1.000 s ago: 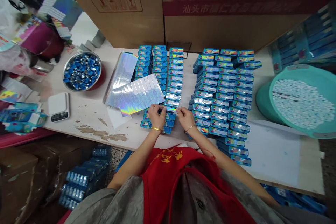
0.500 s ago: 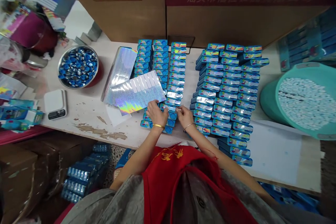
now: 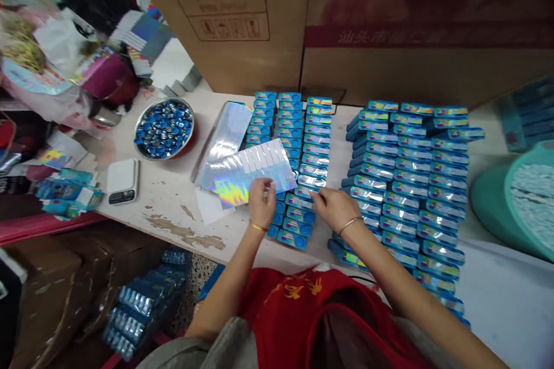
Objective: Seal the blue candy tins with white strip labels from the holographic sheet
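My left hand (image 3: 261,203) is closed, with thumb and fingers together over the lower edge of a shiny holographic sticker sheet (image 3: 236,176). Whatever its fingertips hold is too small to make out. My right hand (image 3: 338,207) has its fingers pinched at the edge of a flat blue box (image 3: 308,200) in the near rows; whether something thin is between them is hidden. Blue boxes with round recesses (image 3: 289,124) stand beside others bearing shiny strips (image 3: 319,130). Another silvery sheet (image 3: 227,135) lies beneath the sticker sheet.
Rows of blue boxes (image 3: 407,173) fill the right side. A metal bowl of blue caps (image 3: 163,130) and a small white device (image 3: 122,179) sit on the left. A teal tub of white pieces (image 3: 493,190) stands at far right, and a large carton (image 3: 259,63) behind.
The view has swung, so everything sits lower and further right. My left hand has lifted off the boxes to the sticker sheet's edge. My right hand stays by the strip-covered boxes.
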`<control>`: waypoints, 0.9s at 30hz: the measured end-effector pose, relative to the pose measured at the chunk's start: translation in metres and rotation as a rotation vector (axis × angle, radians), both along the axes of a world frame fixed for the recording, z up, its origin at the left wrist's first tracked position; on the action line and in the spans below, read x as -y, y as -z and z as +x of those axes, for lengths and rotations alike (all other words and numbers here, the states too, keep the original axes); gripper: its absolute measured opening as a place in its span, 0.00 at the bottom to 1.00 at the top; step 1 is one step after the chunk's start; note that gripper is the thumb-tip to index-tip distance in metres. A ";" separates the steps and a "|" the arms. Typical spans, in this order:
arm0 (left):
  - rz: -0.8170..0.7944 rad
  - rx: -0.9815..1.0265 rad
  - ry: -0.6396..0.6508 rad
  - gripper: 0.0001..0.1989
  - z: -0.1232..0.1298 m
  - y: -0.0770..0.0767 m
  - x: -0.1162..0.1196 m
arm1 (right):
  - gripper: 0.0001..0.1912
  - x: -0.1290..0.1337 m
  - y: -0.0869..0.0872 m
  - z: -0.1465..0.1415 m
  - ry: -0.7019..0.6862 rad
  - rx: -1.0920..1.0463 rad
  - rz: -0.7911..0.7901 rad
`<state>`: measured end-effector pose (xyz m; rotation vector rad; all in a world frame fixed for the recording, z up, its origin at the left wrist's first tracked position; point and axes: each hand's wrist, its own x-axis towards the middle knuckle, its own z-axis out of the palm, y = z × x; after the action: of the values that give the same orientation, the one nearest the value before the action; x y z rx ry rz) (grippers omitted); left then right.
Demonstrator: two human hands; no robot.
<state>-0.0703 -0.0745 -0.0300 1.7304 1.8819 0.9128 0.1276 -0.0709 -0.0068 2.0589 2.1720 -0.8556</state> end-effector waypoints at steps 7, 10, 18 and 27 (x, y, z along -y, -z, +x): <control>-0.088 -0.525 0.003 0.16 -0.110 0.005 -0.081 | 0.23 -0.070 0.009 -0.114 -0.433 -0.148 0.221; -0.180 -0.639 0.118 0.13 -0.122 0.018 -0.090 | 0.24 -0.080 0.030 -0.143 -0.490 -0.073 0.154; -0.043 -0.622 0.214 0.10 -0.122 0.027 -0.075 | 0.24 -0.077 0.050 -0.144 -0.455 -0.082 0.175; 0.103 0.148 -0.233 0.06 -0.067 -0.057 0.025 | 0.22 -0.062 0.044 -0.124 -0.142 -0.653 0.269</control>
<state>-0.1373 -0.0990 0.0270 1.4735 1.9957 1.2100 0.0037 -0.0092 -0.0508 1.8682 2.8517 -1.4474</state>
